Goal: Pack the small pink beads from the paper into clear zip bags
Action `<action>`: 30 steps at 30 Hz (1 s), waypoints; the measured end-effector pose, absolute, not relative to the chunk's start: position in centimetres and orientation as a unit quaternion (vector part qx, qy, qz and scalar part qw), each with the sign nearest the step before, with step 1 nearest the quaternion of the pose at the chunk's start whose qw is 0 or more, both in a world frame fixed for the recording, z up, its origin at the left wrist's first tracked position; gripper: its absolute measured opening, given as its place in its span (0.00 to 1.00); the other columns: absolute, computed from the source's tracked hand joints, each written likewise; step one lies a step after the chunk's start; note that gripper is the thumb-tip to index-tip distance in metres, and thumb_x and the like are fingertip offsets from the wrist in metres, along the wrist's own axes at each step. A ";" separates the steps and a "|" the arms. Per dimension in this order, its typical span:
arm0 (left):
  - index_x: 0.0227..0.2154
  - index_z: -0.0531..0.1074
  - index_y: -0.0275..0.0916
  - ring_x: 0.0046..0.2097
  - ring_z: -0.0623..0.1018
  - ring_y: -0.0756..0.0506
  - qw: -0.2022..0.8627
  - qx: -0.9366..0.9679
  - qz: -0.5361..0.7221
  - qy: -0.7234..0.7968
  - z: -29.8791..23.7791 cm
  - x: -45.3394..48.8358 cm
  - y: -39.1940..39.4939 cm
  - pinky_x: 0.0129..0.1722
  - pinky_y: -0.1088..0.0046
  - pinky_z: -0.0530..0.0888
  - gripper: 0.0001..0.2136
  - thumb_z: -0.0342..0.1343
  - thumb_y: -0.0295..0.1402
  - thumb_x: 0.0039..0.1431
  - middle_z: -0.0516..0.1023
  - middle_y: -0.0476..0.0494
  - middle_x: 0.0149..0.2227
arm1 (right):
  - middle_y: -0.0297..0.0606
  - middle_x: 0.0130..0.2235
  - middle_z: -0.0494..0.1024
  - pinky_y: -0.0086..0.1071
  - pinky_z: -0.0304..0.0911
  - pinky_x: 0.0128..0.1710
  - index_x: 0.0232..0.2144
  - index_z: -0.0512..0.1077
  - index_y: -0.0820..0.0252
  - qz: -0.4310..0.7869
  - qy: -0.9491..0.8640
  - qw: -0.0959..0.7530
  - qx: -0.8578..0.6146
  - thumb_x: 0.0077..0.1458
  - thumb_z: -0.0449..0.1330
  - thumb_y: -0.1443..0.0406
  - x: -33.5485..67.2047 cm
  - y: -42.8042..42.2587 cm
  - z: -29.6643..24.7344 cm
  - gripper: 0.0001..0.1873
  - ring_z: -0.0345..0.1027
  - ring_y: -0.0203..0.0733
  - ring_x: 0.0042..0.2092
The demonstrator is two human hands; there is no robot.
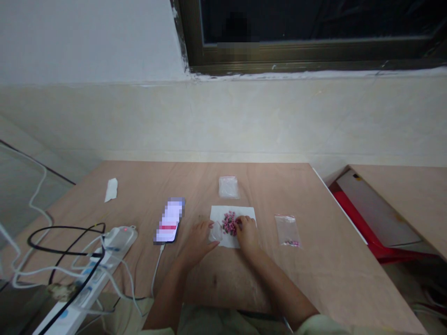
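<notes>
Power strip (pixel 120 239): white, one red light lit, at the near left edge of your plywood table (pixel 314 260), with black and white cables (pixel 66 238) looped beside it.
Paper scrap (pixel 111 190): white, lying alone toward the far left.
Phone (pixel 170 221): lying flat, screen blurred, a white charging cable (pixel 157 267) running from its near end.
Left hand (pixel 197 244): on the near left side of the white paper sheet, fingers together, fingertips at the small clear bag (pixel 215 231). You can't tell whether they are clamped on it.
White paper sheet (pixel 218 216): flat, in the middle of the table, under both your hands.
Pink beads (pixel 229 223): heaped in a loose pile on the sheet, between your hands.
Right hand (pixel 247 235): fingertips at the right edge of the pile. Whether they are pinching beads is hidden.
Far clear bag (pixel 228 187): beyond the sheet, its contents hard to make out.
Right clear bag (pixel 287 230): lying flat, right of the sheet, a few pink beads gathered in its near corner.
</notes>
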State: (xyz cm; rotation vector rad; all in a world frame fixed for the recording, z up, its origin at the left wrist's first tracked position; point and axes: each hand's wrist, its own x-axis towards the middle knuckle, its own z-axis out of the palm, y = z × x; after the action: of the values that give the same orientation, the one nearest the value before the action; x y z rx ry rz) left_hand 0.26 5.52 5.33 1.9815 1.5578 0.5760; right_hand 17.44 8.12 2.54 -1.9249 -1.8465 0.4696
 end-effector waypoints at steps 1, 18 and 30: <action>0.42 0.62 0.36 0.48 0.67 0.42 0.273 0.738 0.213 0.579 5.4 0.3 5.5 0.48 0.60 0.62 0.20 0.56 0.31 0.42 0.69 0.41 0.43 | 0.43 0.32 0.72 0.30 0.53 0.35 0.29 0.70 0.62 0.162 -0.671 0.207 -0.694 0.50 0.50 0.70 17.4 8.0 2.7 0.09 0.61 0.43 0.37; 0.43 0.61 0.37 0.47 0.66 0.43 0.261 0.742 0.203 0.583 4.8 0.8 4.9 0.48 0.62 0.62 0.21 0.56 0.32 0.43 0.68 0.41 0.44 | 0.39 0.31 0.72 0.33 0.55 0.36 0.27 0.69 0.61 0.179 -0.686 0.338 -0.618 0.53 0.49 0.66 16.6 6.6 3.2 0.10 0.60 0.42 0.36; 0.42 0.62 0.36 0.46 0.67 0.42 0.254 0.748 0.204 0.579 4.8 0.4 6.3 0.47 0.62 0.63 0.20 0.55 0.33 0.43 0.68 0.40 0.43 | 0.44 0.35 0.70 0.34 0.57 0.39 0.32 0.69 0.63 0.214 -0.646 0.298 -0.670 0.47 0.52 0.69 19.9 5.6 1.0 0.08 0.63 0.43 0.39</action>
State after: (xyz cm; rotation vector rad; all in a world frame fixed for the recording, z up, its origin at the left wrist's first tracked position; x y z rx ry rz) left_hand 0.44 6.28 4.80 2.0327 1.5723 0.5538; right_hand 19.92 5.57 1.02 -1.7809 -1.7157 0.5685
